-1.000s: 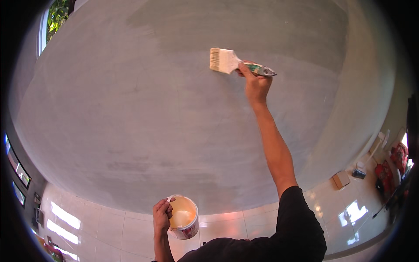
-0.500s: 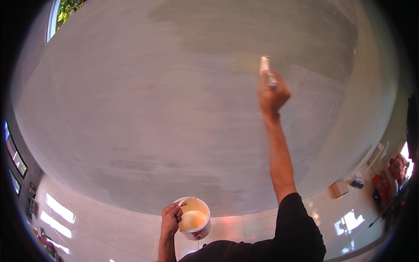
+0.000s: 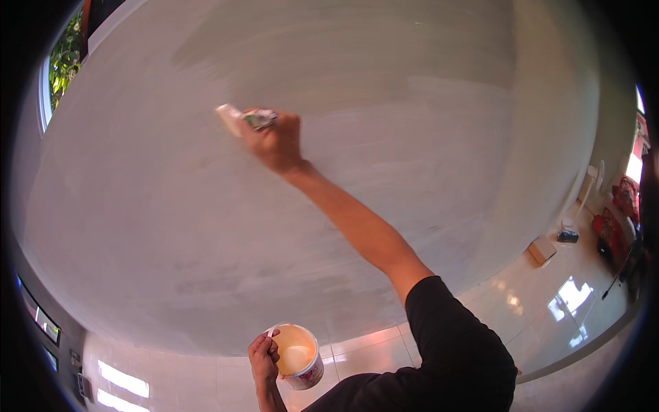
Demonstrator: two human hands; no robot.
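Note:
My right hand (image 3: 278, 144), its arm stretched up and to the left, is closed round the handle of a paintbrush (image 3: 229, 119). The pale bristles lie against a large grey wall (image 3: 206, 199), whose upper part has a darker, greener tone. Low in the view, my left hand (image 3: 263, 356) is closed on the rim or handle of a white paint bucket (image 3: 318, 367). The bucket is tilted toward me and holds cream-coloured liquid (image 3: 296, 357).
Glossy light floor tiles (image 3: 371, 360) run along the wall's foot. A brown cardboard box (image 3: 541, 251) stands at the right, with a small dark item (image 3: 568, 236) and red things (image 3: 607, 230) beyond it. A window (image 3: 63, 65) shows leaves at the upper left.
My right hand has swept the brush across the wall from the right to the left. The view has shifted a little, while my left hand still holds the bucket low.

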